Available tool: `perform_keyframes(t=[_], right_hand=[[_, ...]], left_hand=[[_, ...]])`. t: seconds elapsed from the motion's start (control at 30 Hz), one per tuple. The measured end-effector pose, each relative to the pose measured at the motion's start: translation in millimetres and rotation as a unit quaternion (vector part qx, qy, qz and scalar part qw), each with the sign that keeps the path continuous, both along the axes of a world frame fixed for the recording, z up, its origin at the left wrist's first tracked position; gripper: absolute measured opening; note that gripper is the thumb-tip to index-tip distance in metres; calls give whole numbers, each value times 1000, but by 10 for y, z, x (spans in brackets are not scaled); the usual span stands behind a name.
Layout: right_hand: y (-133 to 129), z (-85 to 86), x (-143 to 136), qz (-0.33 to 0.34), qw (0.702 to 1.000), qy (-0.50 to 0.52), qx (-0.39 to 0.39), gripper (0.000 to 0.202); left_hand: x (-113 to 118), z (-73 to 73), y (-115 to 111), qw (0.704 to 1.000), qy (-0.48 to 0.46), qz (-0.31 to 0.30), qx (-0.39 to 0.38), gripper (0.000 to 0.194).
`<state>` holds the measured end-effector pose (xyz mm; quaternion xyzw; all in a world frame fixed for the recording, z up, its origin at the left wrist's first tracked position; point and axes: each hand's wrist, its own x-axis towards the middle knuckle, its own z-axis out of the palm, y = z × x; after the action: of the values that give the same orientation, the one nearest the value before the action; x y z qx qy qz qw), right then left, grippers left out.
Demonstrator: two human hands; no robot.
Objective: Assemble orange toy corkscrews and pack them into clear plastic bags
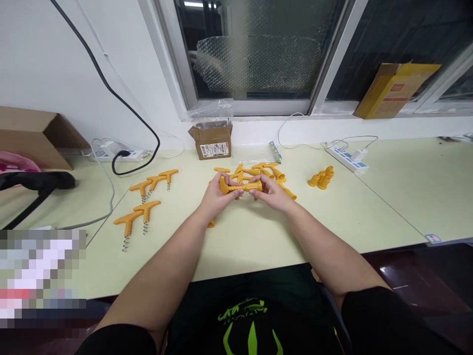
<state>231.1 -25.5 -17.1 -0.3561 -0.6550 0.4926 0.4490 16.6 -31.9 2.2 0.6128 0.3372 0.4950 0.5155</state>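
Above the middle of the table I hold a yellow corkscrew (244, 187) sideways, its spiral hidden inside a ribbed plastic sleeve. My left hand (217, 192) is closed around the T-shaped handle end. My right hand (272, 193) pinches the flared end of the sleeve (254, 186). Just behind my hands lies a loose pile of yellow corkscrews (258, 171), some with sleeves on. To the left, several T-handled corkscrews (146, 212) lie with their metal spirals bare. A small group of yellow sleeves (322, 178) stands on the right.
A small open cardboard box (211, 140) and a clear plastic bag (254, 155) are by the wall. Power strips sit at left (127, 154) and right (347, 159). A black cable (111, 91) hangs at left, near a black stand (40, 182).
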Motion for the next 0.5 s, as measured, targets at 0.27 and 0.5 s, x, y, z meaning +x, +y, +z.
perform_keyframes(t=[0.27,0.5], right_hand=[[0,34,31,-38,951,-124,281,26],[-14,73,9,-37,931,-140,335,18]], left_hand=[[-52,-24,123,954,-99,-45,-278,55],[-81,39,145,927,-147,-79,-336,44]])
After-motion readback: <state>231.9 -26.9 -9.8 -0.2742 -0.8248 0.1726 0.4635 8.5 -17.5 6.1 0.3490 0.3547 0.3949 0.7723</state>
